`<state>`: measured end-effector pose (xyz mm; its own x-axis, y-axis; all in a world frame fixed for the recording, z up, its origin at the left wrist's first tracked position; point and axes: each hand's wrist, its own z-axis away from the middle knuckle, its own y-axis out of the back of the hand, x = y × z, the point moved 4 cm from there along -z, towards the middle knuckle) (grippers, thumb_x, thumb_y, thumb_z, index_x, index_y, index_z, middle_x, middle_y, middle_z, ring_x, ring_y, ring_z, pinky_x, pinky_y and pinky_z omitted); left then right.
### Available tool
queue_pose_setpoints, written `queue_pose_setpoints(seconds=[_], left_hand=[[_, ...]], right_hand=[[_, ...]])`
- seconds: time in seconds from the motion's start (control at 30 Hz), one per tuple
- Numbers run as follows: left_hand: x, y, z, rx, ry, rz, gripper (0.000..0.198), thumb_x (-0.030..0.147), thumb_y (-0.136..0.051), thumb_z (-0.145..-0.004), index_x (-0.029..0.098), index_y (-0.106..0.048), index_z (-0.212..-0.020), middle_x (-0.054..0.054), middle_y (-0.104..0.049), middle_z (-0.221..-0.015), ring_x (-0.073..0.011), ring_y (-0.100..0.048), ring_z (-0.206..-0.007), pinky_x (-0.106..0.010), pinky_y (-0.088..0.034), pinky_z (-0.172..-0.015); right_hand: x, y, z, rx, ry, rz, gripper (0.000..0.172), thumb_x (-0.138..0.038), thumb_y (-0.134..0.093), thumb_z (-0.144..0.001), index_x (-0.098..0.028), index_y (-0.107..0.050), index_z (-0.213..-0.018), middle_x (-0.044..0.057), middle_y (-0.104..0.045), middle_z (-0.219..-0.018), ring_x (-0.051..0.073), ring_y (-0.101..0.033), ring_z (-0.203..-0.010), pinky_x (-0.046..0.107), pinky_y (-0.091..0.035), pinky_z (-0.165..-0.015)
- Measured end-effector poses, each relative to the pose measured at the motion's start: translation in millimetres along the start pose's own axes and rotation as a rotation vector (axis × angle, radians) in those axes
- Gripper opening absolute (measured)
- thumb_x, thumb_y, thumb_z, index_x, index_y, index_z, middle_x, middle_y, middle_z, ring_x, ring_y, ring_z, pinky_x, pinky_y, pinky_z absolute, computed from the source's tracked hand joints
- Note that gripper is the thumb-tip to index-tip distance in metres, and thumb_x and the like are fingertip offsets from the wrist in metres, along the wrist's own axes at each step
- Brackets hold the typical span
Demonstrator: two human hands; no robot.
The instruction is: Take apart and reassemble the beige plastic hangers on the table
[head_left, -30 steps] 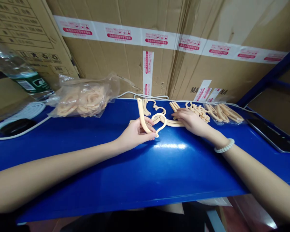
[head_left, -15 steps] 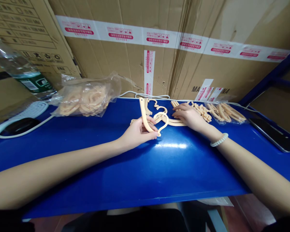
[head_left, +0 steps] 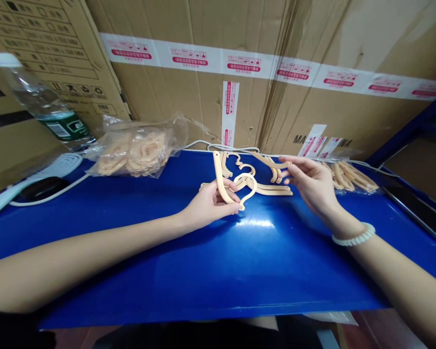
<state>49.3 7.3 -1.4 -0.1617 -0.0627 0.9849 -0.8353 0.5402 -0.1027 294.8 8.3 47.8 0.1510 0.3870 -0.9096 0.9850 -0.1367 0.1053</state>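
Observation:
Between its thumb and fingers my left hand (head_left: 214, 201) pinches a cream plastic hanger arm (head_left: 220, 177) and a curved hanger hook (head_left: 252, 189), which meet at the fingertips. My right hand (head_left: 312, 184) is raised at the right, its thumb and index finger closed on the end of another hanger arm (head_left: 269, 161) that points up and left. Behind my hands, loose hanger arms (head_left: 276, 189) and hooks (head_left: 236, 157) lie on the blue table (head_left: 203, 261). Some of these pieces are partly covered by my left hand.
A clear bag of cream pieces (head_left: 134, 152) lies at the back left beside a water bottle (head_left: 58, 111) and a black mouse-like object (head_left: 41, 189). At the right are bagged pieces (head_left: 352, 175) and a phone (head_left: 421, 211). Cardboard boxes (head_left: 189, 92) stand behind.
My right hand has lifted a hanger arm from the pieces at the back and drawn it toward me, slightly right. My left hand keeps its hold on the arm and hook.

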Motion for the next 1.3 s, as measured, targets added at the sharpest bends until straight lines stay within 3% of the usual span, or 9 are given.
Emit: queue_pose_setpoints(seconds=[0.13,0.27,0.53,0.63,0.77,0.9,1.0,1.13,1.3], left_hand=[[0,0.4,0,0.009,0.004,0.001,0.042,0.014,-0.081,-0.071,0.017,-0.051,-0.1,0.0,-0.073,-0.08,-0.0162,-0.075,-0.073,-0.029,-0.061,-0.071],[-2,0.6,0,-0.001,-0.004,0.005,0.043,0.014,-0.082,-0.071,0.017,-0.051,-0.101,-0.001,-0.074,-0.08,-0.016,-0.075,-0.072,-0.029,-0.061,-0.07],[-2,0.9,-1,-0.013,0.002,0.023,0.045,0.013,-0.082,-0.07,0.018,-0.051,-0.101,0.0,-0.074,-0.081,-0.0162,-0.075,-0.074,-0.029,-0.06,-0.072],[-3,1.2,-1,-0.011,0.004,0.037,0.044,0.012,-0.082,-0.07,0.017,-0.052,-0.101,0.0,-0.073,-0.082,-0.0162,-0.075,-0.077,-0.029,-0.06,-0.075],[-3,1.9,-1,-0.012,0.011,0.031,0.042,0.013,-0.082,-0.071,0.017,-0.052,-0.1,-0.001,-0.074,-0.084,-0.0159,-0.075,-0.08,-0.03,-0.06,-0.079],[-3,2.3,-1,-0.023,0.014,0.012,0.043,0.013,-0.083,-0.071,0.018,-0.051,-0.099,-0.001,-0.074,-0.085,-0.0168,-0.075,-0.082,-0.032,-0.06,-0.081],[-1,2.5,-1,-0.022,0.009,-0.007,0.042,0.014,-0.082,-0.071,0.019,-0.051,-0.099,-0.001,-0.075,-0.085,-0.0176,-0.076,-0.083,-0.034,-0.059,-0.084],[3,2.9,-1,-0.008,-0.02,-0.09,0.036,0.014,-0.08,-0.072,0.018,-0.054,-0.096,-0.002,-0.075,-0.088,-0.0186,-0.076,-0.086,-0.036,-0.059,-0.087],[3,3.6,-1,-0.012,0.001,-0.087,0.04,0.012,-0.08,-0.069,0.018,-0.052,-0.097,-0.001,-0.076,-0.088,-0.0182,-0.076,-0.084,-0.038,-0.06,-0.088]], right_hand=[[-9,-6,16,0.028,-0.032,-0.129,0.025,-0.04,-0.079,-0.083,-0.028,-0.073,-0.104,0.005,-0.072,-0.121,0.024,-0.073,-0.099,0.04,-0.061,-0.086],[-9,-15,25,0.0,-0.032,-0.107,0.024,-0.046,-0.067,-0.093,-0.03,-0.07,-0.111,0.005,-0.07,-0.129,0.026,-0.07,-0.111,0.048,-0.056,-0.101],[4,-24,33,0.047,-0.186,-0.24,0.021,-0.039,-0.086,-0.077,-0.025,-0.073,-0.087,0.003,-0.077,-0.097,0.018,-0.071,-0.081,0.038,-0.061,-0.086],[6,-24,33,0.052,-0.204,-0.228,0.023,-0.04,-0.087,-0.075,-0.025,-0.072,-0.084,0.002,-0.076,-0.091,0.018,-0.07,-0.078,0.038,-0.062,-0.082],[7,-27,37,0.026,-0.207,-0.173,0.031,-0.036,-0.088,-0.074,-0.027,-0.069,-0.097,0.002,-0.074,-0.098,0.019,-0.071,-0.087,0.036,-0.062,-0.081],[8,-32,40,-0.032,-0.209,-0.162,0.051,-0.032,-0.086,-0.075,-0.032,-0.063,-0.121,0.003,-0.068,-0.116,0.02,-0.071,-0.093,0.039,-0.062,-0.086],[10,-37,42,-0.092,-0.252,-0.234,0.057,-0.029,-0.086,-0.074,-0.03,-0.062,-0.125,0.003,-0.071,-0.107,0.02,-0.072,-0.091,0.042,-0.061,-0.091],[12,-47,47,-0.157,-0.327,-0.304,0.045,-0.027,-0.089,-0.07,-0.025,-0.068,-0.11,0.001,-0.074,-0.09,0.019,-0.073,-0.085,0.039,-0.061,-0.089],[12,-53,52,-0.213,-0.291,-0.217,0.028,-0.026,-0.088,-0.072,-0.023,-0.071,-0.094,0.001,-0.076,-0.093,0.019,-0.074,-0.086,0.039,-0.06,-0.092]])
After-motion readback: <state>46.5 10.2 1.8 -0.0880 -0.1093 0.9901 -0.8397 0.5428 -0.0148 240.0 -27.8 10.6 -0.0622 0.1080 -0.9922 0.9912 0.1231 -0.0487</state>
